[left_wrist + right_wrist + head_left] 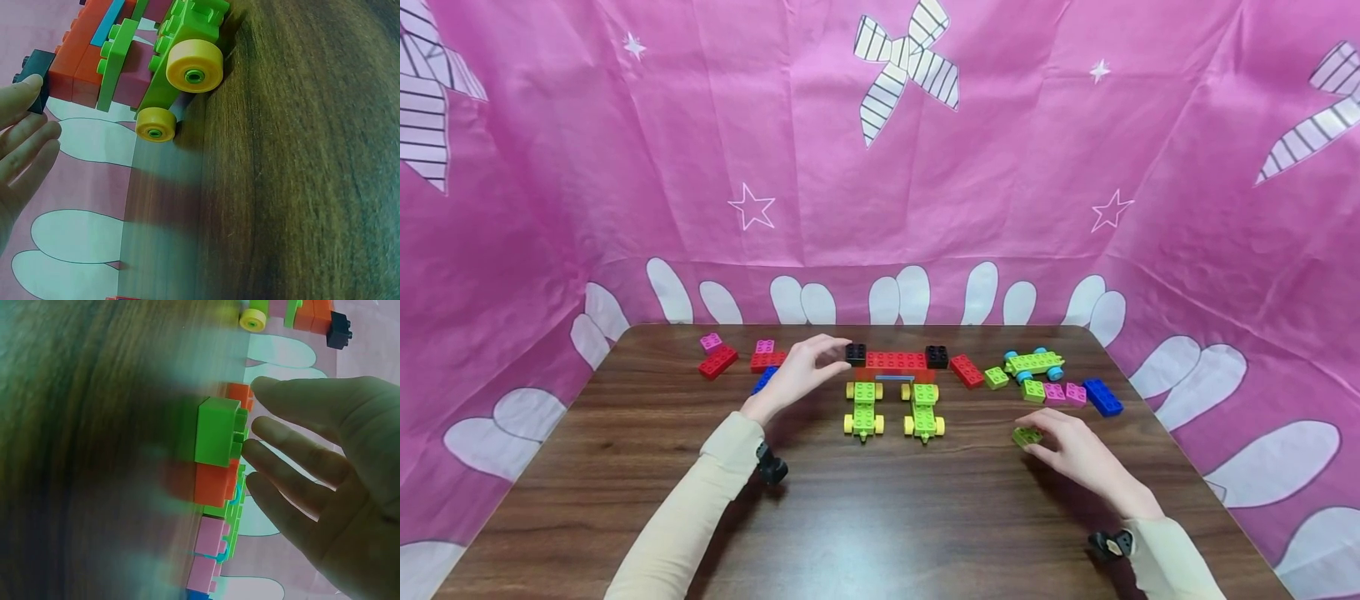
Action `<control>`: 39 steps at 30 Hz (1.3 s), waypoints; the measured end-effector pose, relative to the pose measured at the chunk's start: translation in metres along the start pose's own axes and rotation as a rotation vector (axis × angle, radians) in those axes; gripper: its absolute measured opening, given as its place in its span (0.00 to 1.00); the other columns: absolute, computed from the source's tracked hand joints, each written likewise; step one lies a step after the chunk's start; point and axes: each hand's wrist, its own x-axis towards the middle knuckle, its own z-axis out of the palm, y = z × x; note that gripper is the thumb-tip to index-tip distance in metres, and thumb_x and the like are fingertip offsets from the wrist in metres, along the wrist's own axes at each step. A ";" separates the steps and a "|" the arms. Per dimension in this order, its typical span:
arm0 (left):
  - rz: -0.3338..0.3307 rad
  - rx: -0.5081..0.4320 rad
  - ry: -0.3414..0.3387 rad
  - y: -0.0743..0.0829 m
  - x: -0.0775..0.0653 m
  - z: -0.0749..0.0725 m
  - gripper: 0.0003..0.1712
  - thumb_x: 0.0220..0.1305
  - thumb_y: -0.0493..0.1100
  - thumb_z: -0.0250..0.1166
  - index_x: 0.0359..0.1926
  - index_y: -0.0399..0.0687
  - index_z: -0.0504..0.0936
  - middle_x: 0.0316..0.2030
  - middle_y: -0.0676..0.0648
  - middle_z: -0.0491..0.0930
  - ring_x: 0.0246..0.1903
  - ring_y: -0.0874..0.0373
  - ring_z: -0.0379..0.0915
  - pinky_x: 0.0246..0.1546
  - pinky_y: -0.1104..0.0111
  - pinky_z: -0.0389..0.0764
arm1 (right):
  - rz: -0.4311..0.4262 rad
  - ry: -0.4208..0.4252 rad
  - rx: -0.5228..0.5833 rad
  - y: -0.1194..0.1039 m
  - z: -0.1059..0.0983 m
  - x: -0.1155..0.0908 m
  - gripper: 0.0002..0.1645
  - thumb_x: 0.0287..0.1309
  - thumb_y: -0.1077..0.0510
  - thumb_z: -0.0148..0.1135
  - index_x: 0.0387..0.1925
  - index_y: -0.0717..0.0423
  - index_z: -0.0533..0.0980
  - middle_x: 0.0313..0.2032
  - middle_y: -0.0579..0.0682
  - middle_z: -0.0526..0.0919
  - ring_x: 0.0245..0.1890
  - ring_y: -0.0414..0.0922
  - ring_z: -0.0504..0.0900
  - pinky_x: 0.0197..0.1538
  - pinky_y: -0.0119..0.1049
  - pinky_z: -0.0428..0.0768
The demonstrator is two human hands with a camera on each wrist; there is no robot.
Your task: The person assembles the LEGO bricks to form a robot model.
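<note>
Two lime-green wheeled bases (864, 418) with yellow wheels (194, 66) stand mid-table, carrying a built-up span of red bricks (895, 361). Pink bricks (133, 75) sit between a base and the upper layers in the left wrist view. A black brick (855, 355) caps the span's left end, and another black brick (937, 357) its right end. My left hand (805, 371) pinches the left black brick, thumb on its near side. Over a lime-green brick (215, 432) on the table, my right hand (1078, 454) hovers with fingers spread, fingertips close by its studs.
Right of the build lie a red brick (966, 371), a green wheeled base with blue wheels (1033, 363), small green and pink bricks (1054, 393) and a blue brick (1102, 397). Red (718, 362), pink (711, 342) and blue bricks (765, 380) lie left. A pink curtain (880, 208) surrounds the table.
</note>
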 end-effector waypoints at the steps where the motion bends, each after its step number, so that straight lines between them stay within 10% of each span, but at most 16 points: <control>1: 0.000 -0.001 0.000 0.000 0.000 0.000 0.23 0.58 0.45 0.66 0.55 0.51 0.77 0.47 0.50 0.80 0.43 0.57 0.80 0.49 0.61 0.81 | -0.005 0.000 -0.004 0.000 0.000 -0.001 0.21 0.40 0.64 0.73 0.42 0.55 0.80 0.39 0.47 0.84 0.37 0.42 0.82 0.40 0.37 0.83; 24: 0.012 0.006 0.004 0.000 0.000 0.001 0.23 0.59 0.45 0.66 0.56 0.49 0.77 0.46 0.49 0.80 0.43 0.58 0.80 0.49 0.60 0.81 | -0.080 -0.009 0.036 -0.005 0.007 0.004 0.24 0.37 0.67 0.74 0.42 0.54 0.80 0.40 0.46 0.84 0.41 0.42 0.81 0.43 0.39 0.82; 39: -0.001 0.010 -0.001 0.002 0.001 0.001 0.23 0.59 0.46 0.66 0.56 0.48 0.77 0.47 0.48 0.80 0.43 0.56 0.80 0.50 0.60 0.80 | 0.035 -0.159 0.108 -0.007 0.012 0.009 0.20 0.45 0.60 0.72 0.44 0.50 0.80 0.40 0.44 0.84 0.38 0.38 0.79 0.41 0.31 0.82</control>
